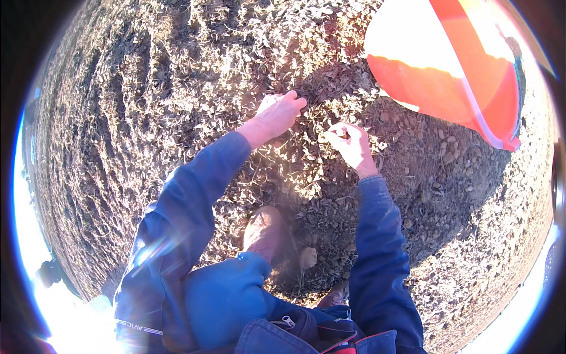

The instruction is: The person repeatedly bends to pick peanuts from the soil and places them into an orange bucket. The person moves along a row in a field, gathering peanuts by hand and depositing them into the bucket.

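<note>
My left hand (279,113) reaches down to the dry, low plants (305,172) with its fingers bent. Its fingertips are partly hidden, so I cannot see whether they grip a stem. To the right of it, my right hand (353,144) is held just over the same growth, thumb and forefinger brought together in a ring. A small pale bit may sit at those fingertips, but glare blurs it. The two hands are apart from each other.
A large orange-red plastic bucket (420,90) stands at the upper right, casting a shadow over stony soil (442,150). My brown boot (263,230) is planted below my hands, near a stone (308,257). Rows of dry plants (119,110) run along the left.
</note>
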Action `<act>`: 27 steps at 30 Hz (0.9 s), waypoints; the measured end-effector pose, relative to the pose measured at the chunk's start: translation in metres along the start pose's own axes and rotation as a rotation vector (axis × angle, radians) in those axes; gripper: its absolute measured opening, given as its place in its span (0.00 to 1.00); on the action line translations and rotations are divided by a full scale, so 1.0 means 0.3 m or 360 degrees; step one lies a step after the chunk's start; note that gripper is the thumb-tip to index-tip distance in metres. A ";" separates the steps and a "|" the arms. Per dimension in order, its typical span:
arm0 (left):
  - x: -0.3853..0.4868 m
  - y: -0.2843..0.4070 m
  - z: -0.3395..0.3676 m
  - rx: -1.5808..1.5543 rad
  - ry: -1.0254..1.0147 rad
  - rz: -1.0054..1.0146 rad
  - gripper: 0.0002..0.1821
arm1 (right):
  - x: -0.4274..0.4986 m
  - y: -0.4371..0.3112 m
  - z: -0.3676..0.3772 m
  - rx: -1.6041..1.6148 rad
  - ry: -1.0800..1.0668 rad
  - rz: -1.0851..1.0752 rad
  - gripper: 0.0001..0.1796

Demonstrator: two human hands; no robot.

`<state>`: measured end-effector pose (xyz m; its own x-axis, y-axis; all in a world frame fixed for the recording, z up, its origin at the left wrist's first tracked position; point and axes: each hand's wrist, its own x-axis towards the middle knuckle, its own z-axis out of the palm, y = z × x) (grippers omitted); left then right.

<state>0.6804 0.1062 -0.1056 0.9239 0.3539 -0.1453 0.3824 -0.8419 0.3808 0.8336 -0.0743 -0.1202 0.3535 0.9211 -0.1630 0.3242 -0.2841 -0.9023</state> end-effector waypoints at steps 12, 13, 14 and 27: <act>-0.033 -0.050 -0.167 -0.1556 -0.0527 -0.0574 0.12 | -0.087 -0.037 -0.059 0.0888 -0.0264 0.0580 0.11; -0.062 -0.060 -0.174 -0.2010 -0.0423 -0.0522 0.13 | -0.093 -0.046 -0.056 0.1017 -0.0242 0.0584 0.10; -0.091 -0.068 -0.169 -0.2557 -0.0346 -0.0498 0.14 | -0.107 -0.051 -0.053 0.1176 -0.0234 0.0520 0.10; -0.242 0.369 -0.077 -0.2125 0.0563 -0.0458 0.05 | -0.175 -0.223 0.172 0.2218 0.0438 0.0834 0.23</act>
<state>0.6554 -0.0033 -0.0319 0.6884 0.6950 -0.2075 0.0707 0.2204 0.9728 0.7480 -0.0900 -0.0718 0.3613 0.6770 -0.6412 -0.8963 0.0623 -0.4391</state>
